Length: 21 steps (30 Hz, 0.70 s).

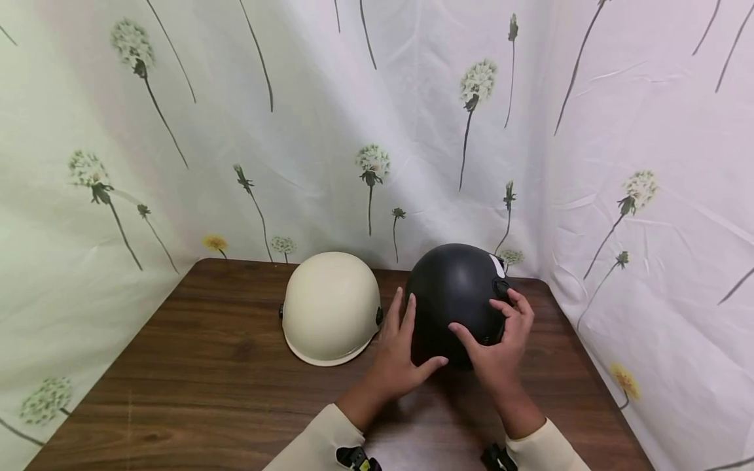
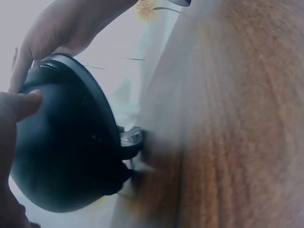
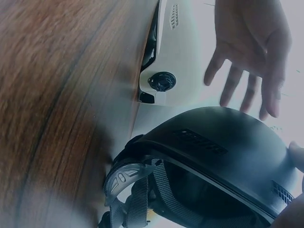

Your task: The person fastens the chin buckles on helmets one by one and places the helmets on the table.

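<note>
A black helmet stands tilted near the table's back right, one side of its rim raised. My right hand holds that raised side, thumb on the shell and fingers around the edge. Against the opposite side lies my left hand, its fingers straight and spread; its thumb also touches the shell in the left wrist view. The right wrist view shows the black helmet's dark inside, a grey strap and a rear adjuster. Just left of my left hand sits a cream helmet, upright on its rim.
The brown wooden table carries both helmets. Behind it and along its sides hangs a white cloth printed with dandelions, close to the table's back edge. The cream helmet has a black round knob on its side.
</note>
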Available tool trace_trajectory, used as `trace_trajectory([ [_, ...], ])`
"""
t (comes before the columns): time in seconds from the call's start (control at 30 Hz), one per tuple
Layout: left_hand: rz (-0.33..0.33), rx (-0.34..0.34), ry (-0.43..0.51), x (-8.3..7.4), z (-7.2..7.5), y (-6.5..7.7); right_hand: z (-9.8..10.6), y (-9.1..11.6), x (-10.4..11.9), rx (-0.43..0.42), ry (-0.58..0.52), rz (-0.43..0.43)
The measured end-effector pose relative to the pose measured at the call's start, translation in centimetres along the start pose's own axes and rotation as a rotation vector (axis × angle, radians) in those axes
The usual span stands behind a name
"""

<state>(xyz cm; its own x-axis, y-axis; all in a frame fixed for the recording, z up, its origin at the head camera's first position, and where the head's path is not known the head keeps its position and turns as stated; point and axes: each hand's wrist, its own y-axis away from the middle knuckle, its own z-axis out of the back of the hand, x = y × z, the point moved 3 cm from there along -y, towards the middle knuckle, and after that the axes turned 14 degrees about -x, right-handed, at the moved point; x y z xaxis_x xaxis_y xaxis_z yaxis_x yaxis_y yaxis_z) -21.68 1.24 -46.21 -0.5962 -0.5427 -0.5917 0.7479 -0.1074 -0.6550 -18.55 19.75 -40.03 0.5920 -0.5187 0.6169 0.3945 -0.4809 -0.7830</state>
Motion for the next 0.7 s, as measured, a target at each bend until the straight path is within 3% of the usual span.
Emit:
trace_trajectory([
  [0.13,-0.085,0.021,-0.237,-0.5,0.5,-0.4,-0.1,0.1,0.1,0.010,-0.005,0.033],
  [0.23,-0.123,0.035,-0.364,-1.0,0.9,-0.7,-0.1,0.2,-0.3,0.017,-0.003,0.042],
  [0.47,-0.124,0.110,-0.474,-1.8,1.5,-1.1,0.1,0.8,-2.6,0.068,0.043,0.023],
  [0.7,-0.132,0.138,-0.494,-1.8,1.1,-1.1,0.0,1.0,-2.3,0.104,0.019,0.212],
])
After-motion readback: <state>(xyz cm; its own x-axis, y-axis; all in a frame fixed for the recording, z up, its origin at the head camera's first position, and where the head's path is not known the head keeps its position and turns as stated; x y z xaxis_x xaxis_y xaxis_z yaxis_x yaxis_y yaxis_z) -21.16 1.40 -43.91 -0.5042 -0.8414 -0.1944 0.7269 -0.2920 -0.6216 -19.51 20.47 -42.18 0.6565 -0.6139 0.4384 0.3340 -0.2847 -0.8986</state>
